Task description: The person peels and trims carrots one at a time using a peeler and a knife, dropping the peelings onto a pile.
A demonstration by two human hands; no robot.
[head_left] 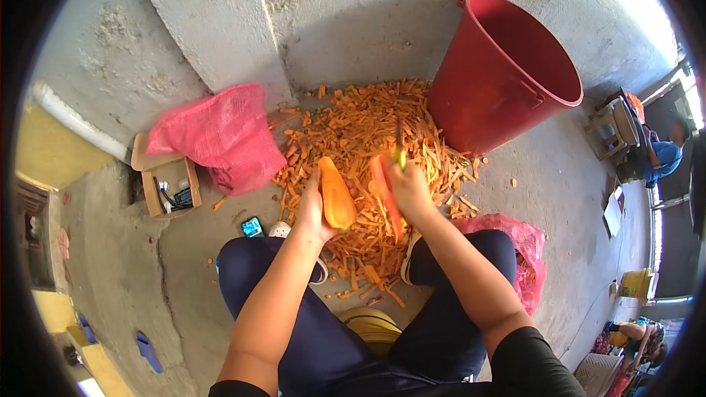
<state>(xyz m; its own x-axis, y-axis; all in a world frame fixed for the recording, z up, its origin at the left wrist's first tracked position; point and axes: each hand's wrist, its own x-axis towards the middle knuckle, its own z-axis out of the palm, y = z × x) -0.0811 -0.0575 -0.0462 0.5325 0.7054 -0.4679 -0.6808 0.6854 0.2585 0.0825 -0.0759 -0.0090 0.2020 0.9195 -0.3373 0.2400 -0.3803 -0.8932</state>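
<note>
My left hand is wrapped round a thick, peeled-looking orange carrot, its wide end towards me and its narrower end pointing away. In my right hand, just to the right of the carrot, is a knife with a yellow-green handle; its dark blade points away from me and is blurred. A long reddish-orange strip hangs beside the right hand, smeared by motion; whether the hand touches it I cannot tell. Beneath both hands spreads a heap of orange peelings on the floor.
A tall red bucket stands behind the heap at right. Pink mesh sacks lie at left and by my right knee. Near my left foot are a phone and a cardboard box. Other people sit far right.
</note>
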